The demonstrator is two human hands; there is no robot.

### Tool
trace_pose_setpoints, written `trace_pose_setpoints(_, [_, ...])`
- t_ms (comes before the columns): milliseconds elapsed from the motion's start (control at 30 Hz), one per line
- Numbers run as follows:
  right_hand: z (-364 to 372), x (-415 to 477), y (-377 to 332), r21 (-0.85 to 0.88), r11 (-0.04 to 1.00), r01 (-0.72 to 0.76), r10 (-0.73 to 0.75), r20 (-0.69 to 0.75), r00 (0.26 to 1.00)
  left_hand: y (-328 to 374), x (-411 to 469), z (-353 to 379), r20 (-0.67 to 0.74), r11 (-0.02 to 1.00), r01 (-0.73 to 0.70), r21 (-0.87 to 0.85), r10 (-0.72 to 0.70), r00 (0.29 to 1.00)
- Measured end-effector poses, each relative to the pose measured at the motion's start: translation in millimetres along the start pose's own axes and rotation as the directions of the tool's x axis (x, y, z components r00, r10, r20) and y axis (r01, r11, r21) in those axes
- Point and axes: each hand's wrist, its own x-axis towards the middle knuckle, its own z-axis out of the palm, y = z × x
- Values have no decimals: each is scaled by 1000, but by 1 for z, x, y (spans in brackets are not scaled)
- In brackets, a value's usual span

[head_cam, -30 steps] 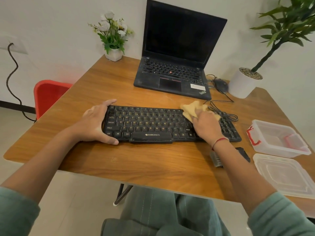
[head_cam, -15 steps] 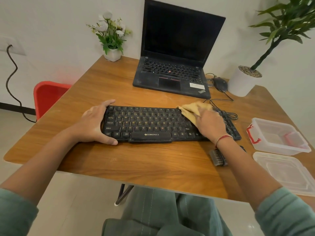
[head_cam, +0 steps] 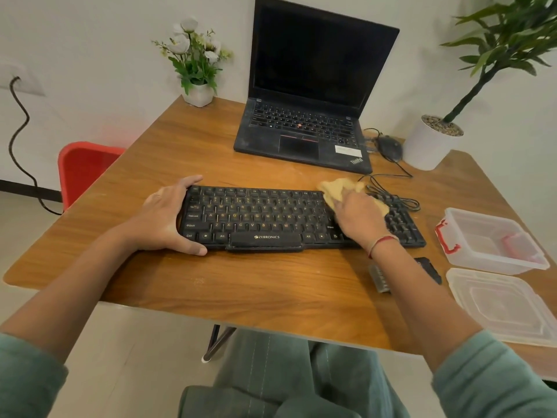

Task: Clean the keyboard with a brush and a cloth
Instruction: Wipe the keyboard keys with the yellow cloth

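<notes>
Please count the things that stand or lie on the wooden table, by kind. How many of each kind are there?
keyboard: 1
laptop: 1
mouse: 1
cloth: 1
brush: 1
potted plants: 2
plastic box: 1
lid: 1
Total: 9

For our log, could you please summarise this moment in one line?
left hand: grips keyboard left end | right hand: holds cloth on right keys | brush: on table
</notes>
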Motion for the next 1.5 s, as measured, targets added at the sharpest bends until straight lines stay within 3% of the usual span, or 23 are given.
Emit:
trace_pose_setpoints(67, [2, -4, -2, 16, 998, 66, -66, -6, 998, 1, 0, -1, 4, 1000, 6, -10, -6, 1000])
trace_pose_setpoints(267, [-3, 4, 21, -123, 981, -152, 146, -58, 988, 1, 0, 1, -5, 1000, 2, 9, -2, 1000])
trace_pose_setpoints(433, [0, -3, 7, -151, 988, 19, -21, -10, 1000, 1, 0, 0, -12, 1000, 8, 5, -8, 1000])
trace_pose_setpoints(567, [-4, 3, 22, -250, 956, -153, 150, -32, 988, 0, 1, 1, -11, 1000, 8, 12, -8, 1000])
trace_pose_setpoints(633, [-3, 3, 5, -204, 971, -126, 127, -10, 992, 1, 1, 1, -11, 1000, 7, 14, -7, 1000])
trace_pose_setpoints(767, [3, -9, -13, -132, 987, 96, -100, -23, 995, 3, -1, 0, -5, 1000, 19, -3, -20, 1000])
trace_pose_setpoints(933, [-6, -5, 18, -194, 968, -159, 154, -43, 987, 2, -1, 0, -4, 1000, 21, -8, -21, 1000])
trace_pose_setpoints(1000, [-6, -9, 2, -102, 986, -130, 130, -11, 992, 3, -1, 1, -9, 1000, 19, -6, -19, 1000])
trace_pose_setpoints(1067, [-1, -17, -10, -23, 1000, -5, 4, -14, 1000, 3, -1, 0, -14, 1000, 19, -12, -19, 1000])
trace_pose_setpoints(1133, [-2, -22, -4, -26, 998, 57, -57, 1, 998, 3, -1, 0, -15, 1000, 19, -19, -20, 1000])
trace_pose_setpoints(1300, [-5, -8, 10, 43, 991, -127, 126, 29, 992, 4, 0, 2, -27, 1000, 25, 5, -25, 999])
trace_pose_setpoints(1500, [6, -40, -28, 200, 962, 185, -187, -7, 982, 3, -1, 2, -29, 1000, 29, 6, -28, 999])
